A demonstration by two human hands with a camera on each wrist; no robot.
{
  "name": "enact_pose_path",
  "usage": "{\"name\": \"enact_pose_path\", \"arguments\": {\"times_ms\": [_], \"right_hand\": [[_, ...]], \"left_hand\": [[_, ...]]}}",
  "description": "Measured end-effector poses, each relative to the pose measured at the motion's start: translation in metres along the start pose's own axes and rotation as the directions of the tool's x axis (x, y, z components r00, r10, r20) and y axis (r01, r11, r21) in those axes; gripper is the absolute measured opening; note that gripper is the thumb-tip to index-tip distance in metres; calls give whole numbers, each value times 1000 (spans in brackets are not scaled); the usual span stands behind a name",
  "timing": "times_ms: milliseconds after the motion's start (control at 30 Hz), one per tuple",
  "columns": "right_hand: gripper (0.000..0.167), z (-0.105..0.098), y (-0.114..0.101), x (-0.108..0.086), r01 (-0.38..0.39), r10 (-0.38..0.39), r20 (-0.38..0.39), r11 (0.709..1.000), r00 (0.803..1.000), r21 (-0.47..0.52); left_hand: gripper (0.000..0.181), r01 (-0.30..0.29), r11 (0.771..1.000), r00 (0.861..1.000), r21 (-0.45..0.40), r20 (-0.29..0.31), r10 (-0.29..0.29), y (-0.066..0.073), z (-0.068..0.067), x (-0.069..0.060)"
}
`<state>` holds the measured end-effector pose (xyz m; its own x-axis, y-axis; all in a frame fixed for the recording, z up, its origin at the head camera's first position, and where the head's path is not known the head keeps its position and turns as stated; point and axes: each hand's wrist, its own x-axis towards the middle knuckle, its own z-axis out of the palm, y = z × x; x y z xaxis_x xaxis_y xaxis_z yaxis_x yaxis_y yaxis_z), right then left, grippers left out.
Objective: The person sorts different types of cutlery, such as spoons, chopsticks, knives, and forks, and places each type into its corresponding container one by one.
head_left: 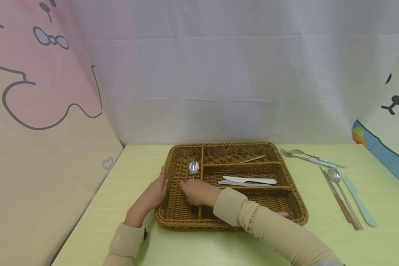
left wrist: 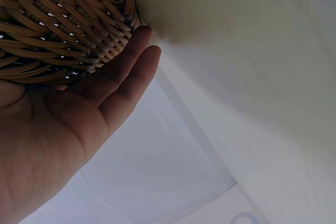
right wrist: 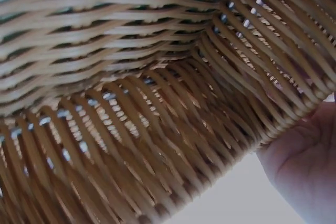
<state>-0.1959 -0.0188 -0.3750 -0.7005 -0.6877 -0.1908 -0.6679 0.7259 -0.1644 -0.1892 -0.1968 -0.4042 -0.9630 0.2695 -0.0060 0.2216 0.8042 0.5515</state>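
Observation:
A brown wicker basket [head_left: 231,226] with several compartments stands on the table. Over its left compartment, my right hand [head_left: 199,192] has curled fingers round the handle of a metal spoon [head_left: 194,167]. The spoon's bowl points to the back, and the hand covers most of the handle. My left hand [head_left: 156,192] rests against the basket's left side. In the left wrist view, its fingers [left wrist: 128,85] lie fairly straight along the outer weave. The right wrist view shows mostly the woven inner wall [right wrist: 131,140], with no right fingers visible.
Two knives [head_left: 249,180] lie in the basket's middle compartment. A thin pale-green handle [head_left: 252,159] is in the back one; a pink tip [head_left: 282,214] shows in front. Right of the basket lie forks [head_left: 314,160], chopsticks [head_left: 340,201], another spoon [head_left: 334,175] and a green knife [head_left: 360,201].

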Motion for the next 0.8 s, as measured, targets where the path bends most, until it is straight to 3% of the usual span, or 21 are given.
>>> {"name": "enact_pose_path", "arguments": {"times_ms": [133,267,567,800], "right_hand": [[45,0,0,-2,21,-21,-9,999,1000,-29],[40,-2,2,-5,66,-72,-75,994,995,-86],[27,-14,11,-11,77,-103,-213,989,972,-125],[19,-25,20,-21,94,-134,-305,985,943,-142]], "left_hand": [[57,5,1000,1000,2,1,-5,0,0,1],[57,6,1000,1000,6,-2,-6,-2,1,1],[58,15,1000,1000,-16,13,-15,-3,1,2],[58,3,1000,1000,-28,16,-3,-3,1,1]]}}
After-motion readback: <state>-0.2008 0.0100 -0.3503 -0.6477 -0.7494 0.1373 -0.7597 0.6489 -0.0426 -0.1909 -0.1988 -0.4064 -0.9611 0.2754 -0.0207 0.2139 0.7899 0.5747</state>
